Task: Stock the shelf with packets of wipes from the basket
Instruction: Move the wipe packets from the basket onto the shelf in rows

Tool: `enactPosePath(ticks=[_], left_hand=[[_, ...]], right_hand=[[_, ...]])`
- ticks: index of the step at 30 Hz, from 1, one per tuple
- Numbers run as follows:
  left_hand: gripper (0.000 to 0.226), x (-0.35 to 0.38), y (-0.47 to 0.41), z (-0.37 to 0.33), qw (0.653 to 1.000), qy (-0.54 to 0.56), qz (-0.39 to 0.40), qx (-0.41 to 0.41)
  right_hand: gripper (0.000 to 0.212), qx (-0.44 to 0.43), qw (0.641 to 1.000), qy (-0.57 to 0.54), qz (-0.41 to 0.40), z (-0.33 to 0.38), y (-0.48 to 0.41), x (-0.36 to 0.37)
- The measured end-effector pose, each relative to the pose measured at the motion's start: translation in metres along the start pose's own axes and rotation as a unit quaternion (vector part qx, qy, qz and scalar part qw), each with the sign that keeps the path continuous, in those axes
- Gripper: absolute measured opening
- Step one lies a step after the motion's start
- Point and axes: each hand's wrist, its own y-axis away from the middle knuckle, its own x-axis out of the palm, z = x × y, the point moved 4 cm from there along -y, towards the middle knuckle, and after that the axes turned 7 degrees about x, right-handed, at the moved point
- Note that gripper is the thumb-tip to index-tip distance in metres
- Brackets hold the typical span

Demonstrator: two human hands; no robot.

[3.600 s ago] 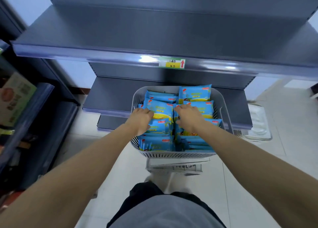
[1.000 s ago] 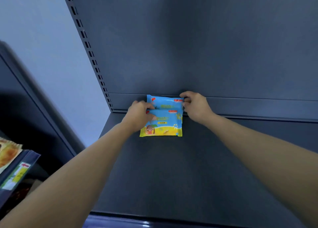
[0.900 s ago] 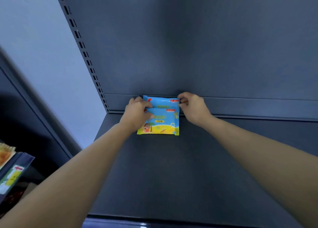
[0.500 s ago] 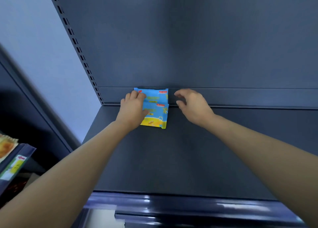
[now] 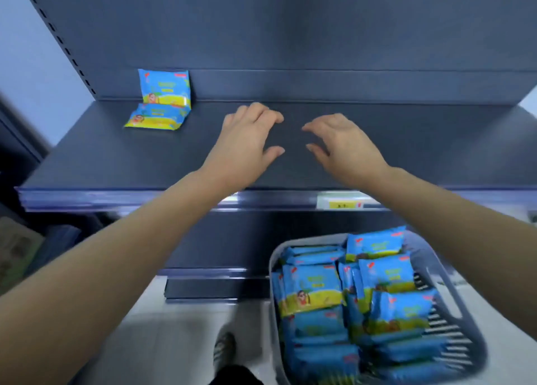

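Nearest the camera, low on the right, the grey basket (image 5: 453,285) stands on the floor, crowded with blue-and-yellow packets of wipes (image 5: 312,293); about ten faces can be made out, but they overlap, the lower ones blur together and more may lie beneath, so no exact count is possible. Above it both bare forearms reach forward over the front lip of the shelf (image 5: 116,163), where one yellow price label (image 5: 343,203) sits in the rail. The left hand (image 5: 247,140) and the right hand (image 5: 343,146) hover side by side above the bare middle of the shelf, palms down, fingers spread and loosely curled, each empty and touching no packet. Farthest off, at the back left corner, two packets are in place: one lying flat (image 5: 155,119) and one standing (image 5: 165,87) upright against the back panel just behind it. The step in hand looks like the gap between placements, with both hands free and a fresh load due. The next move calls for bringing the hands down and to the right into the basket, closing on a packet or two from the top layer, then carrying them up to sit beside the pair. With only two shelved, the job has barely begun.
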Motion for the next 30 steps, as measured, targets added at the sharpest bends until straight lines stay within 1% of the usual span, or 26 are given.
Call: enactPosePath(ticks=[4, 7, 9, 12, 17, 19, 21, 24, 25, 28, 30], left_hand=[[0.047, 0.052, 0.027, -0.080, 0.998, 0.042, 0.040, 0.007], [0.044, 0.097, 0.052, -0.115, 0.993, 0.069, 0.099, -0.006], [0.044, 0.127, 0.071, -0.122, 0.985, 0.078, 0.148, -0.029], [0.044, 0.164, 0.101, -0.113, 0.970, 0.063, 0.223, -0.078], [0.050, 0.207, 0.145, -0.087, 0.931, 0.017, 0.332, -0.152], [0.051, 0.219, 0.155, -0.083, 0.924, 0.010, 0.347, -0.162], [0.052, 0.227, 0.156, -0.082, 0.924, -0.012, 0.349, -0.157], [0.055, 0.233, 0.151, -0.083, 0.920, -0.050, 0.359, -0.152], [0.055, 0.235, 0.149, -0.083, 0.917, -0.060, 0.364, -0.151], [0.058, 0.238, 0.148, -0.083, 0.912, -0.078, 0.373, -0.151], [0.064, 0.238, 0.148, -0.085, 0.907, -0.076, 0.381, -0.162]], right_hand=[[0.034, 0.003, 0.999, 0.024, 0.048, -0.047, 0.080, -0.003], [0.032, 0.013, 0.995, 0.030, 0.093, -0.073, 0.128, 0.012], [0.033, 0.017, 0.992, 0.030, 0.124, -0.084, 0.151, 0.026], [0.037, 0.025, 0.981, 0.040, 0.189, -0.096, 0.177, 0.053], [0.039, 0.032, 0.950, 0.059, 0.305, -0.114, 0.206, 0.092], [0.042, 0.044, 0.935, 0.060, 0.346, -0.124, 0.215, 0.102], [0.044, 0.058, 0.919, 0.061, 0.386, -0.134, 0.224, 0.111], [0.038, 0.065, 0.884, 0.084, 0.456, -0.147, 0.237, 0.122], [0.039, 0.067, 0.872, 0.092, 0.475, -0.150, 0.241, 0.125], [0.050, 0.078, 0.852, 0.105, 0.507, -0.159, 0.250, 0.127], [0.045, 0.083, 0.847, 0.120, 0.511, -0.165, 0.252, 0.126]])
